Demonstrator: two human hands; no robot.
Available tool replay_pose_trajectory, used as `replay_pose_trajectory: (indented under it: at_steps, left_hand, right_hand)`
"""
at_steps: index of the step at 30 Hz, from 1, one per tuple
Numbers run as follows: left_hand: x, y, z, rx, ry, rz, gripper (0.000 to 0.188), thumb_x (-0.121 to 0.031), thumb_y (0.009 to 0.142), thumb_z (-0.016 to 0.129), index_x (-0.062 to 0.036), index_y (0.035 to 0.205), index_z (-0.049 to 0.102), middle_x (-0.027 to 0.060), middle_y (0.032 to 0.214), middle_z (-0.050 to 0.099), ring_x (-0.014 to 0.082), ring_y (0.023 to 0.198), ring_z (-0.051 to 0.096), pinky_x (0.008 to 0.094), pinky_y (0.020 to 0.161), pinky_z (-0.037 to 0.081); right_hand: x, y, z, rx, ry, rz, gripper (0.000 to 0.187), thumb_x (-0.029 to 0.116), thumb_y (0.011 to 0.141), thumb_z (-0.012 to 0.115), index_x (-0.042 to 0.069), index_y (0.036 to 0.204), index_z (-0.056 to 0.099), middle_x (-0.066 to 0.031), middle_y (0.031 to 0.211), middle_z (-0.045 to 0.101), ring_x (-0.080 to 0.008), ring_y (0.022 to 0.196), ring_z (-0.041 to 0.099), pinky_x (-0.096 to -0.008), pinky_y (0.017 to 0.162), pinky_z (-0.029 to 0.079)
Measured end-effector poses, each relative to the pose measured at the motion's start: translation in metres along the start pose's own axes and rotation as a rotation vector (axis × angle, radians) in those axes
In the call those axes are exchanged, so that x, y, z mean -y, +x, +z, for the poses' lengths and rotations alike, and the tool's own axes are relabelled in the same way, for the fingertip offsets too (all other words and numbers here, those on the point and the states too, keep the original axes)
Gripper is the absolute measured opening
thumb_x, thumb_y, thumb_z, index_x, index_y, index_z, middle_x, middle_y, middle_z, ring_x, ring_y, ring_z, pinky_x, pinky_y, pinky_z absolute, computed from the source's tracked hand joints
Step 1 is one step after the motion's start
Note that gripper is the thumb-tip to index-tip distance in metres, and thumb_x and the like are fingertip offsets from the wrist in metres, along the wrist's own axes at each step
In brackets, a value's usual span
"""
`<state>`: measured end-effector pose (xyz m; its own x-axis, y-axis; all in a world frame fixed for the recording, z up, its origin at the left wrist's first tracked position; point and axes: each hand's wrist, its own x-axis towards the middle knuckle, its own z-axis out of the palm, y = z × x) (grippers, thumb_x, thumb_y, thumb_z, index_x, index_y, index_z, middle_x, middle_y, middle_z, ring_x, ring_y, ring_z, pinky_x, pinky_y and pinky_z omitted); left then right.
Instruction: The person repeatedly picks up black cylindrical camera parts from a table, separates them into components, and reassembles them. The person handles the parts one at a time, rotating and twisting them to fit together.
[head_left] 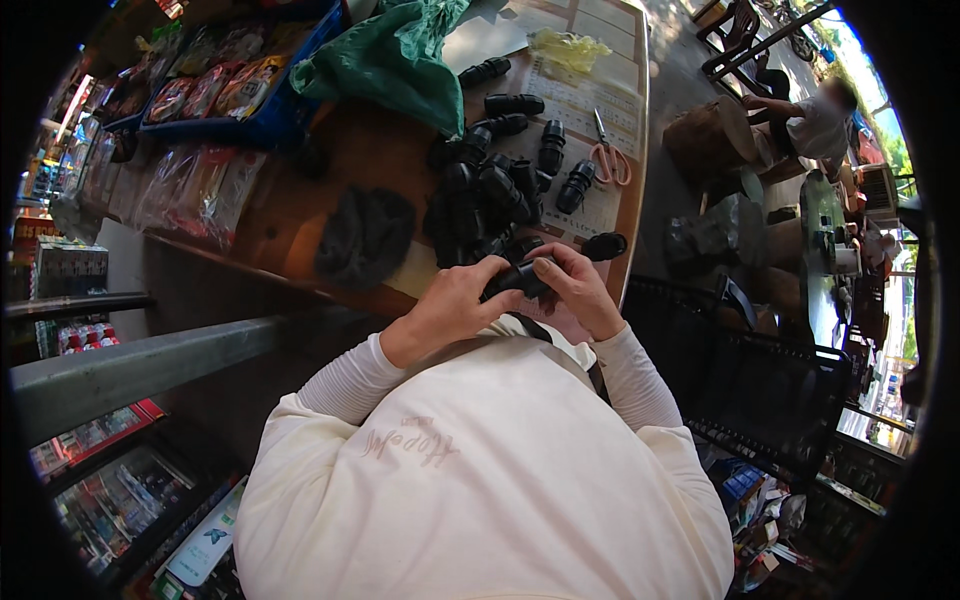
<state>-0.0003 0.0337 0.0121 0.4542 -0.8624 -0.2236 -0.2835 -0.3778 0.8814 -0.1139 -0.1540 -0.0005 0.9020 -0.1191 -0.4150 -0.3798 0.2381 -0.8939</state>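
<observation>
Close to my body, at the near edge of the table, both hands are closed on one black plastic pipe fitting (516,281). My left hand (460,300) grips its left end with thumb and fingers. The right end is held by my right hand (577,288), the thumb lying over the top. Beyond them lies a heap of similar black fittings (470,200), with several loose ones around it. One of these, a single fitting (604,246), rests by the right edge near my right hand. My fingers cover part of the held piece.
Scissors with pink handles (609,163) lie right of the heap. A dark grey cloth (366,236) is to its left, a green plastic bag (390,70) behind. A blue crate (270,125) of packets stands far left. A metal bar (180,365) crosses at left; a person (815,125) sits far right.
</observation>
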Motion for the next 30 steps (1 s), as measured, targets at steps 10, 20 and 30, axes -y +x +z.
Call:
replay_pose_trajectory:
  at_steps: [10, 20, 30]
  left_hand:
    - [0.028, 0.004, -0.007, 0.389, -0.985, -0.079, 0.038, -0.026, 0.099, 0.054, -0.0032, 0.128, 0.050, 0.0071, 0.106, 0.064, 0.0135, 0.096, 0.062, 0.0267, 0.086, 0.050]
    - [0.026, -0.003, -0.010, 0.491, -0.983, -0.009, 0.048, -0.029, 0.092, 0.065, -0.0043, 0.129, 0.050, 0.0051, 0.115, 0.059, 0.0121, 0.108, 0.054, 0.0268, 0.097, 0.042]
    - [0.017, -0.010, -0.020, 0.517, -0.908, 0.011, 0.050, -0.026, 0.086, 0.070, -0.0052, 0.128, 0.052, 0.0037, 0.115, 0.058, 0.0119, 0.108, 0.053, 0.0257, 0.096, 0.040]
  right_hand:
    - [0.004, -0.008, -0.001, 0.173, 0.668, -0.049, 0.049, 0.026, 0.092, 0.062, 0.004, 0.132, 0.044, -0.0105, 0.108, 0.061, -0.0181, 0.090, 0.064, -0.0314, 0.076, 0.055]
    - [-0.028, -0.002, -0.011, 0.437, 0.877, -0.055, 0.058, 0.033, 0.088, 0.062, 0.008, 0.136, 0.040, -0.0159, 0.114, 0.055, -0.0241, 0.088, 0.058, -0.0337, 0.073, 0.050]
    - [-0.048, 0.008, -0.007, 0.525, 1.131, -0.072, 0.054, 0.037, 0.089, 0.058, 0.008, 0.134, 0.045, -0.0187, 0.116, 0.055, -0.0242, 0.085, 0.055, -0.0326, 0.073, 0.047]
